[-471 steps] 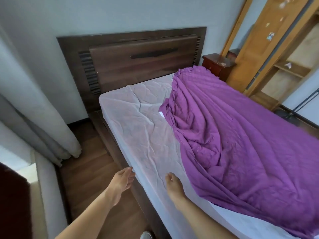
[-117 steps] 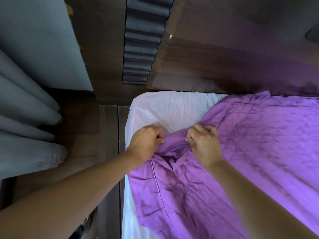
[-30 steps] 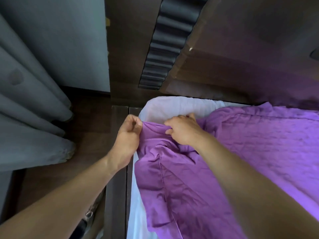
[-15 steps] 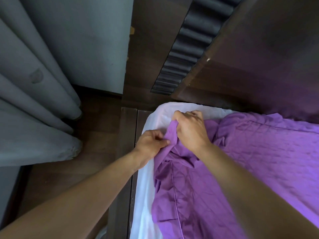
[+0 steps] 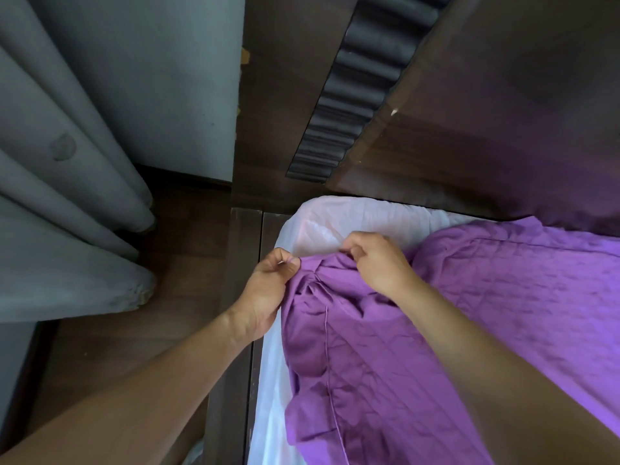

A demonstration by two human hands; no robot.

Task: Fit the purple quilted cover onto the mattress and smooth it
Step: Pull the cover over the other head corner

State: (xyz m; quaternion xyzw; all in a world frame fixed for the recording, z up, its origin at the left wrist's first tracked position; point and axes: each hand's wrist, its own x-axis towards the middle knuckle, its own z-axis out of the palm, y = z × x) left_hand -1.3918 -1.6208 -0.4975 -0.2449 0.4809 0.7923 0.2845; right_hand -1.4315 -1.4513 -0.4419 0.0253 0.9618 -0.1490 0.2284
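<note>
Cover [image 5: 369, 380] lies bunched nr the mattress [image 5: 335, 219] corner; my left hand [image 5: 265, 293] & right hand [image 5: 379, 263] each w/ grip pinched on its gathered edge, side by side.

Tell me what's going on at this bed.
A person is fitting the purple quilted cover onto the mattress. The left hand pinches the cover's bunched corner, and the right hand grips the same bunch next to it. They are at the corner of the mattress by the headboard. That white corner is bare, so the cover is not yet pulled over it, and the fabric near the hands is wrinkled.
</note>
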